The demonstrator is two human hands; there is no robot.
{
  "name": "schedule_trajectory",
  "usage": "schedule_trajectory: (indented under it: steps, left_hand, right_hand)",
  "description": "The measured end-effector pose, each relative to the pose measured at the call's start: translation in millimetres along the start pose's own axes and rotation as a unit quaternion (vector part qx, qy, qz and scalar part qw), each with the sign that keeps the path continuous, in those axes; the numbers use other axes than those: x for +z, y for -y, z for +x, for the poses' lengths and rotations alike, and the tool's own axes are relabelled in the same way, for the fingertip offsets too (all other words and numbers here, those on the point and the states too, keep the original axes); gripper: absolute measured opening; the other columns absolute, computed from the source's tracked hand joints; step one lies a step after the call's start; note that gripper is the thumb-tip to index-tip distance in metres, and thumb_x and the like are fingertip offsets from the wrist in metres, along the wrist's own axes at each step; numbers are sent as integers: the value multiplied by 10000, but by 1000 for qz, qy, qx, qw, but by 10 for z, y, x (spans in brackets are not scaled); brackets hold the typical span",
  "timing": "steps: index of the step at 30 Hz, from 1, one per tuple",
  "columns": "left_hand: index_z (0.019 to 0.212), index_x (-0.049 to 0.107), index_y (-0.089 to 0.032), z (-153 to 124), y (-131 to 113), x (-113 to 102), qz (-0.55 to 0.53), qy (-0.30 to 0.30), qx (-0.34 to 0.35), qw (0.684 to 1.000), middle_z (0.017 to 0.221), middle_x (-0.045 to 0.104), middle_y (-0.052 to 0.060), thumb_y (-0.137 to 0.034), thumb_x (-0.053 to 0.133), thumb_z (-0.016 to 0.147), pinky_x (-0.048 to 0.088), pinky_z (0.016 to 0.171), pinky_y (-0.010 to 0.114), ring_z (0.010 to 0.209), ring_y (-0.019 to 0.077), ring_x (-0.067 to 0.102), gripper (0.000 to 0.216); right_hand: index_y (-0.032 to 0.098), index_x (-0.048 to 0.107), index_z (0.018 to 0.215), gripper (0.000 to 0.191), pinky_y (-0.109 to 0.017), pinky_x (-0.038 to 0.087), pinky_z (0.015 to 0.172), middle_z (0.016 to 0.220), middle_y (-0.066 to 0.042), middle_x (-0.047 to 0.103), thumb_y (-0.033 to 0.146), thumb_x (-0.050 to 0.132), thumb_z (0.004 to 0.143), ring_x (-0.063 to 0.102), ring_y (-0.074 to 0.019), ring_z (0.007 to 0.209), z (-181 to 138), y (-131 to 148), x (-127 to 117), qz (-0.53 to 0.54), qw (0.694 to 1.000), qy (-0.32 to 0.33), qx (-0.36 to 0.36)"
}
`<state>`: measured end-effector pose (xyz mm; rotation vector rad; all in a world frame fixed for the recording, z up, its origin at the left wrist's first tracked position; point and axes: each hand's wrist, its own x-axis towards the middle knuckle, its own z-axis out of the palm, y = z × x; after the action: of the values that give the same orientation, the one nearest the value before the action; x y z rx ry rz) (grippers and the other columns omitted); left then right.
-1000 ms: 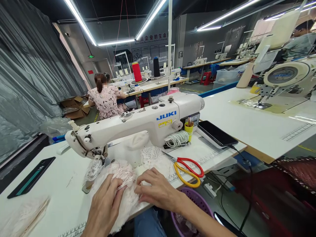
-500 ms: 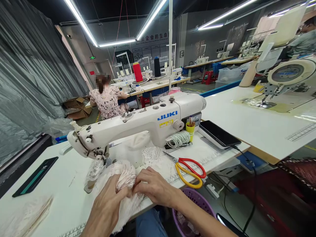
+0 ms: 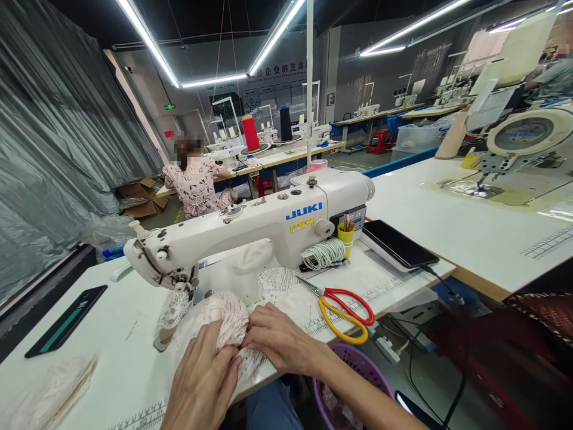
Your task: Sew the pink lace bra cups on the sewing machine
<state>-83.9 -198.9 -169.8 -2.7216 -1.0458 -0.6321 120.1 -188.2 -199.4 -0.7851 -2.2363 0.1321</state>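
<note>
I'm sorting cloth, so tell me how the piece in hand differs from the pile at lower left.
The piece is bunched up; the pile lies flat in layers. The left hand and right hand are on the piece; neither touches the pile. The piece is nearer the machine than the pile. Both are pale.

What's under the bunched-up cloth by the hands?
White table shows around the cloth, with ruler marks along the front edge. Anything directly beneath is covered by cloth, left hand and right hand.
</note>
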Motion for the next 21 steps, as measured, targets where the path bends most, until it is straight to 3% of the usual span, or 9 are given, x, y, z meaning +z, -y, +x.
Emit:
schedule_trajectory:
  steps: [8,14,21]
  left_hand:
    - [967,524,-223,17,-17,-33,-34,-13,12,999,1134,448,103,-129,431,885,463,697,342,873,230,515,155]
    - [953,519,-228,26,-47,-36,-69,-14,-21,997,1142,449,92,-132,383,906,453,767,343,949,234,503,173]
    - [843,517,-224,45,-27,-76,-105,39,-52,992,1015,476,73,-177,334,925,458,742,306,914,213,524,206]
  right_hand:
    - [172,532,976,131,-285,378,780,935,-56,582,155,405,946,497,-165,899,-45,8,-74,56,998,14,21]
    - [190,510,1062,177,-307,347,851,1120,-66,534,232,545,894,481,-175,1019,-135,27,-79,64,997,16,27]
    - [209,548,904,53,-303,339,809,1030,-36,547,195,498,909,485,-160,943,-68,37,-1,-14,1000,-16,8]
